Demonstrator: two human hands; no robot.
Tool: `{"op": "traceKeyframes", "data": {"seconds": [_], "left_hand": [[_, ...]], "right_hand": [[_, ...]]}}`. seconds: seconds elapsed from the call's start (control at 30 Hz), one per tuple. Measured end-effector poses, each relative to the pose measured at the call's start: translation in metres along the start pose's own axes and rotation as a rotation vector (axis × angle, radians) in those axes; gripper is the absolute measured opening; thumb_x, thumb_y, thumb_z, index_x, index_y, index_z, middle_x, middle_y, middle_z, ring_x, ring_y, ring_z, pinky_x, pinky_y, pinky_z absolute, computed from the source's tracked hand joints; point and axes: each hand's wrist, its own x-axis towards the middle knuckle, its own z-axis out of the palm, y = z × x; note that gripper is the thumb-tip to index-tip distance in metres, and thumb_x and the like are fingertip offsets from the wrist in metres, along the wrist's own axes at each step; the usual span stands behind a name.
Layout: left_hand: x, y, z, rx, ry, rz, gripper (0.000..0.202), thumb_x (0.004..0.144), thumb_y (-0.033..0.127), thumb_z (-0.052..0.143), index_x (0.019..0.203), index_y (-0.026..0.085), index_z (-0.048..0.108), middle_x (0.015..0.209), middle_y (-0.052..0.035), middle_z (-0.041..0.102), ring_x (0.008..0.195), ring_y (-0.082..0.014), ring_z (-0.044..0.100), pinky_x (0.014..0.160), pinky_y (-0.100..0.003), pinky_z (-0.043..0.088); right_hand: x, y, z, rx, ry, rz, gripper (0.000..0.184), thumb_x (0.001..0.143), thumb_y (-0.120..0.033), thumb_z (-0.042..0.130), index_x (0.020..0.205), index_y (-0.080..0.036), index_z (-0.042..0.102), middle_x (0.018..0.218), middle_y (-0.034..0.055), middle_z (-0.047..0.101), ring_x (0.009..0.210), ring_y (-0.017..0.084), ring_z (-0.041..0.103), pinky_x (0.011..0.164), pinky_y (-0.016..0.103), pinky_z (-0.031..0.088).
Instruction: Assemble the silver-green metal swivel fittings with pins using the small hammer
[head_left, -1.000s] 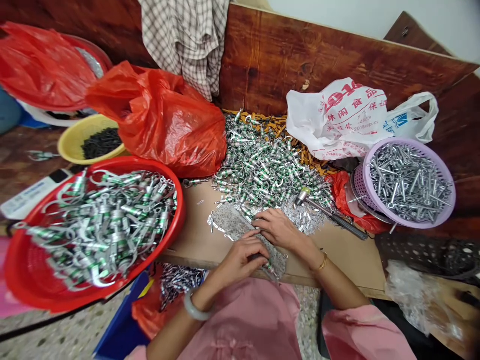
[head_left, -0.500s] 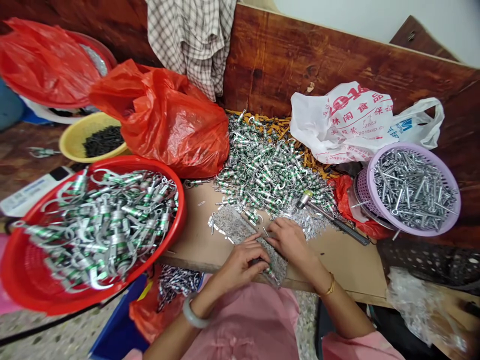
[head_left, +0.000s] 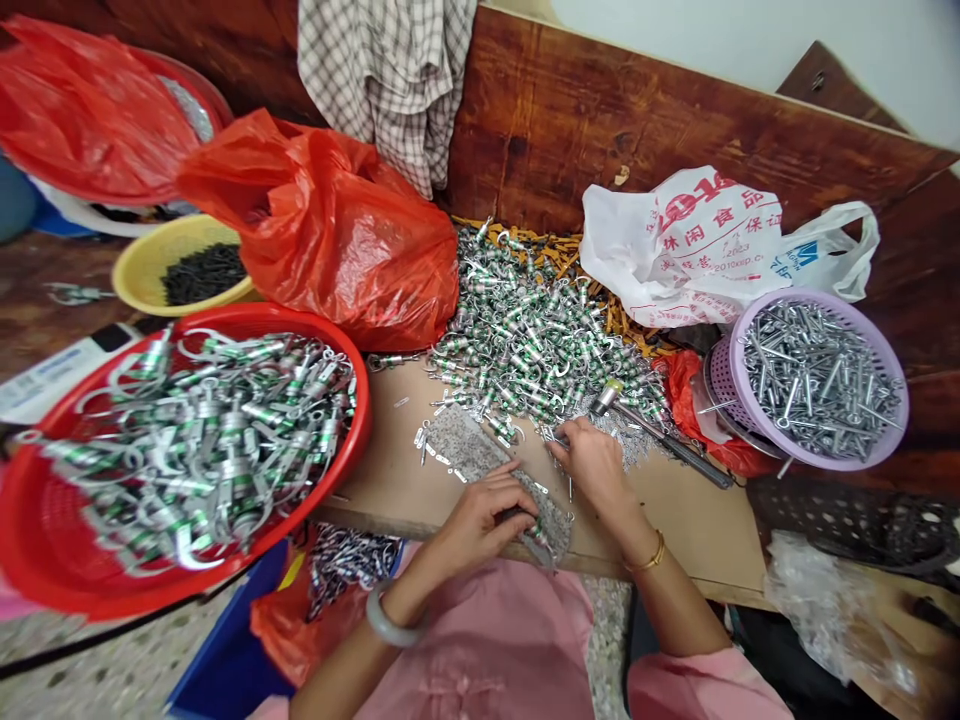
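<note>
My left hand [head_left: 491,512] rests on the near end of a long grey speckled stone slab [head_left: 466,442]. Its fingers are curled round a silver-and-green hook bolt [head_left: 537,535], mostly hidden under them. To the right of the slab, my right hand [head_left: 596,462] is closed in a pinch at the edge of a heap of small flat metal pieces [head_left: 637,438]; what its fingertips hold is hidden. A thin eye pin [head_left: 570,488] shows just below those fingers. Beyond my right hand lies a hammer [head_left: 664,435], its head toward the hook bolt pile [head_left: 544,335].
On the left stands a red basket [head_left: 360,400] full of hook bolts, with a red plastic bag [head_left: 337,230] and a yellow bowl [head_left: 131,270] behind. At right, a purple basket [head_left: 731,385] holds eye pins. A white plastic bag [head_left: 675,250] lies behind.
My right hand has moved from the slab, up and right, to the small metal pieces near the hammer. My left hand has stayed on the slab. The view has shifted slightly.
</note>
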Motion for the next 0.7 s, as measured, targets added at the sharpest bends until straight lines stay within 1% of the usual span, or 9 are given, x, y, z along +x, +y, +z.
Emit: {"op": "traceKeyframes", "data": {"seconds": [0.07,0.2,0.37,0.53,0.6,0.63,0.7], "left_hand": [[0.0,-0.001,0.001,0.0,0.006,0.011,0.017,0.097,0.028,0.062,0.085,0.021,0.071,0.077,-0.0009,0.073,0.076,-0.0176,0.068,0.117,-0.049,0.038],[0.0,-0.001,0.001,0.004,0.014,0.025,0.017,0.097,0.026,0.061,0.084,0.02,0.07,0.077,-0.0009,0.074,0.076,-0.0172,0.069,0.116,-0.048,0.039],[0.0,-0.001,0.0,0.013,0.003,0.032,0.018,0.097,0.027,0.06,0.084,0.02,0.07,0.078,-0.0014,0.075,0.077,-0.018,0.07,0.116,-0.05,0.038],[0.001,-0.001,0.0,0.017,0.003,0.035,0.016,0.096,0.026,0.062,0.084,0.02,0.07,0.077,-0.0016,0.075,0.075,-0.0177,0.069,0.116,-0.051,0.039],[0.0,-0.002,0.0,0.016,0.004,0.036,0.016,0.096,0.025,0.062,0.082,0.02,0.07,0.077,-0.0013,0.074,0.074,-0.0175,0.069,0.116,-0.051,0.038],[0.0,-0.003,0.0,0.016,-0.001,0.04,0.016,0.096,0.025,0.062,0.083,0.02,0.069,0.078,-0.0012,0.074,0.075,-0.0175,0.069,0.116,-0.051,0.038],[-0.001,-0.005,0.0,0.017,-0.016,0.05,0.015,0.096,0.024,0.061,0.085,0.02,0.069,0.078,-0.001,0.074,0.076,-0.0174,0.07,0.117,-0.051,0.037]], "right_hand": [[0.001,-0.007,-0.002,-0.027,-0.003,-0.004,0.016,0.096,-0.03,0.061,0.105,-0.02,0.069,0.109,0.0094,0.071,0.086,0.022,0.071,0.068,0.029,0.044],[0.0,-0.012,-0.004,-0.058,-0.017,-0.022,0.016,0.096,-0.027,0.059,0.106,-0.017,0.067,0.104,0.0105,0.072,0.089,0.023,0.071,0.069,0.028,0.045],[0.0,-0.012,-0.003,-0.058,-0.015,-0.029,0.013,0.094,-0.018,0.058,0.104,-0.015,0.066,0.101,0.012,0.073,0.085,0.022,0.071,0.068,0.027,0.045],[-0.004,-0.01,-0.004,-0.014,0.027,-0.053,0.018,0.089,-0.008,0.053,0.099,-0.013,0.068,0.099,0.0136,0.073,0.081,0.023,0.07,0.066,0.028,0.043],[-0.01,-0.002,-0.01,0.006,0.043,-0.052,0.016,0.088,-0.009,0.055,0.095,-0.014,0.068,0.095,0.0117,0.074,0.078,0.021,0.069,0.067,0.027,0.044],[-0.014,0.006,-0.017,0.026,0.056,-0.049,0.015,0.088,-0.011,0.055,0.094,-0.015,0.068,0.093,0.0098,0.074,0.076,0.02,0.068,0.068,0.027,0.044],[-0.024,0.031,-0.039,0.126,0.142,-0.04,0.015,0.089,-0.016,0.056,0.097,-0.018,0.069,0.089,0.0056,0.074,0.072,0.017,0.067,0.068,0.025,0.046]]}}
